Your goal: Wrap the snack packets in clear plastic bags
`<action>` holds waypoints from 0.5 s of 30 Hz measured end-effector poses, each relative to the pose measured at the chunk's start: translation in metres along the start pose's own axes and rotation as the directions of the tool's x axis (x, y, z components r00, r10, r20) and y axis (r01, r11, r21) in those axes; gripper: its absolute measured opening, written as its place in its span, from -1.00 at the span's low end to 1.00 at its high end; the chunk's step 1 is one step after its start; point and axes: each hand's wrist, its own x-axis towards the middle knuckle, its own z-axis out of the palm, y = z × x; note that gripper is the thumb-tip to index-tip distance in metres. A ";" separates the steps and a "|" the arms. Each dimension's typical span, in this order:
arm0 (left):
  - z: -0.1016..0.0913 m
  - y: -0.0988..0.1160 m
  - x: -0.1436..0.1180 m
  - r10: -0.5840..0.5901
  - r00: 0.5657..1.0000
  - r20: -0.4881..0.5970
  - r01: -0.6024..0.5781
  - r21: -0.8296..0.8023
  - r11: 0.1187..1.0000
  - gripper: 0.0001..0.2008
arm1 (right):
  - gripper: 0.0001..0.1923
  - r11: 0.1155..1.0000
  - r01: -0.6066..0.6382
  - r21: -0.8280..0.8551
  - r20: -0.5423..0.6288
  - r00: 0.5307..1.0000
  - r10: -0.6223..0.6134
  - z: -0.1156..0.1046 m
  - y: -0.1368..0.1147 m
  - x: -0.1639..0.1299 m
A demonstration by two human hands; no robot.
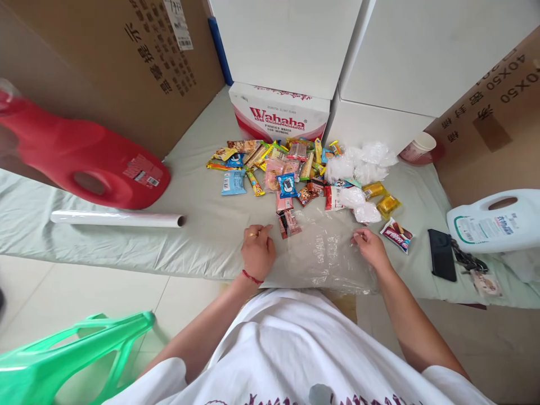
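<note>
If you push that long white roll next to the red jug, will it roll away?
Probably, yes. The white roll is a smooth round tube lying flat on the cloth, so a sideways nudge should roll it. It looks thin, so likely light.

Snack pile (295, 169) beyond; bare cloth (202, 185) left.

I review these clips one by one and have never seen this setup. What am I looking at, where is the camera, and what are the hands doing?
No machine here: a person wears a camera on the head, looking down at their own bare hands. The left hand and right hand each pinch an edge of a clear thin plastic bag lying flat on the pale green sheet. Beyond it lies a pile of colourful wrapped snacks. A red plastic jug and a white roll lie to the left, a black phone to the right.
</note>
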 end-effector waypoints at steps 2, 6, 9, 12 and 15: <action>0.002 0.015 -0.005 0.151 0.979 -0.135 -0.165 -0.096 0.982 -0.69 | -0.63 0.995 0.060 -0.084 -0.085 0.994 -0.067 -0.006 -0.003 -0.009; 0.016 0.045 -0.014 0.548 0.837 0.000 -0.538 -0.185 0.822 -0.74 | -0.61 0.828 0.382 -0.410 -0.094 0.886 -0.454 -0.009 -0.022 0.007; 0.032 0.048 -0.015 0.530 0.826 0.193 -0.519 -0.106 0.848 -0.67 | -0.58 0.618 0.526 -0.584 0.116 0.808 -0.578 -0.006 -0.027 0.054; 0.039 0.032 -0.018 0.472 0.821 0.320 -0.484 -0.046 0.874 -0.60 | -0.59 0.528 0.559 -0.639 0.227 0.793 -0.565 -0.004 -0.022 0.109; 0.033 0.014 -0.023 0.435 0.828 0.355 -0.459 -0.018 0.888 -0.56 | -0.59 0.564 0.468 -0.681 0.110 0.826 -0.553 -0.008 -0.023 0.143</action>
